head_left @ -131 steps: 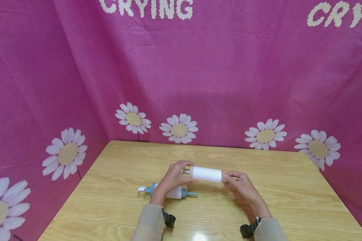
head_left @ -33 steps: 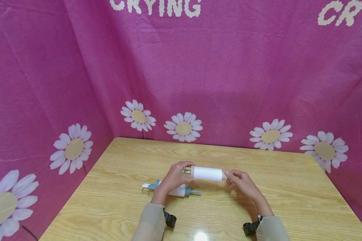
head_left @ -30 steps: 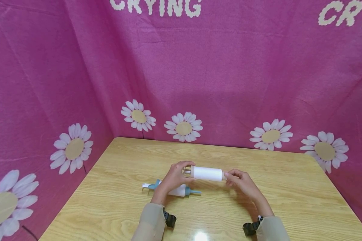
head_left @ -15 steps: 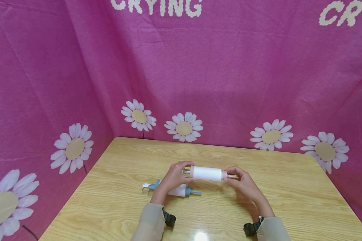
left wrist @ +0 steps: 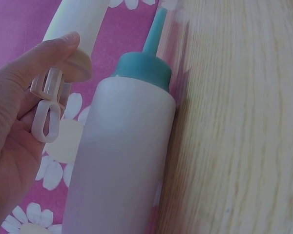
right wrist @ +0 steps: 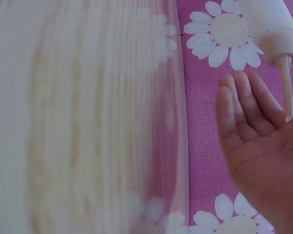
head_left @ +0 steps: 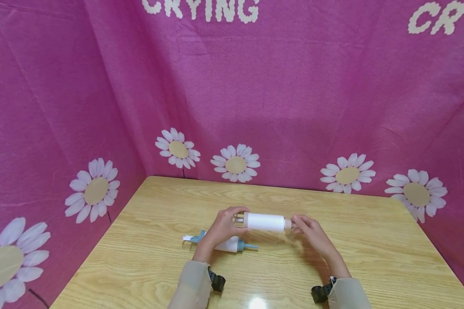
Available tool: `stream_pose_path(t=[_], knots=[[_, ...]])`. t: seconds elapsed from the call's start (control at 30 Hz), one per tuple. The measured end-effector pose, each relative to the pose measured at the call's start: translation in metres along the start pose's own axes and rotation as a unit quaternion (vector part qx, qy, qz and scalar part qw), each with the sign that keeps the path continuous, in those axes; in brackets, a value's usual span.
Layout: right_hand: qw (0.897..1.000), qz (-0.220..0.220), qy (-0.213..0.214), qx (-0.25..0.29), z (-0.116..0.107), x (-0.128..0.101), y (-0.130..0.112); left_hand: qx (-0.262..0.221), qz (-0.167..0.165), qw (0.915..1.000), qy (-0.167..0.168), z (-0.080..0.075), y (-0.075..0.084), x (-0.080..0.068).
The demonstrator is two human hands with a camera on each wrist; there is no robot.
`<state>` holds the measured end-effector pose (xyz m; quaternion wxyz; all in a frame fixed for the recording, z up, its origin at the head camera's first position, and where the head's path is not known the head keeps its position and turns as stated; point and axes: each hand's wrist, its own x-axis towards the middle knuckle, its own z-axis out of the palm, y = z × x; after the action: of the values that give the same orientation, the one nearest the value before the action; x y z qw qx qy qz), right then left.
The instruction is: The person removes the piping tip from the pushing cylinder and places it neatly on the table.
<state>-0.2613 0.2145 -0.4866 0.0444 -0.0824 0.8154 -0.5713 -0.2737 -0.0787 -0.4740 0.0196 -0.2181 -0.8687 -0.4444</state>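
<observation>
Between the older shots and this one barely anything moved except the right hand (head_left: 307,229), which crept back up to the nozzle end of the white bottle (head_left: 264,222) held level above the counter (head_left: 371,240). That bottle's long axis ran left-right between both hands, left hand (head_left: 222,227) gripping the clip end. Right fingers (right wrist: 249,105) were straight and spread, nozzle just beside them.

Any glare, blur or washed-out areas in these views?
Head view: sharp, with a glare spot on the table near the front edge. Left wrist view: the teal-capped bottle is fairly crisp, the wood behind it smeared. Right wrist view: pale and washed out, wood grain streaked, right hand soft-edged.
</observation>
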Motion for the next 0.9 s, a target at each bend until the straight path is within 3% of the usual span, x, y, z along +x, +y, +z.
stream_pose_path(t=[0.1,0.57,0.9], knots=[[1.000,0.015,-0.010,0.000,0.0000,0.0011,0.0003,0.002,0.003,1.0000,-0.002,0.0008,-0.0005,0.0001],[1.000,-0.001,-0.023,-0.001,-0.0031,-0.0044,0.0032,0.011,0.013,0.9998,-0.002,-0.0005,0.0003,0.0002],[0.997,-0.069,-0.026,0.016,-0.0033,-0.0041,0.0065,0.014,0.011,0.9998,0.002,-0.0011,0.0010,-0.0002]])
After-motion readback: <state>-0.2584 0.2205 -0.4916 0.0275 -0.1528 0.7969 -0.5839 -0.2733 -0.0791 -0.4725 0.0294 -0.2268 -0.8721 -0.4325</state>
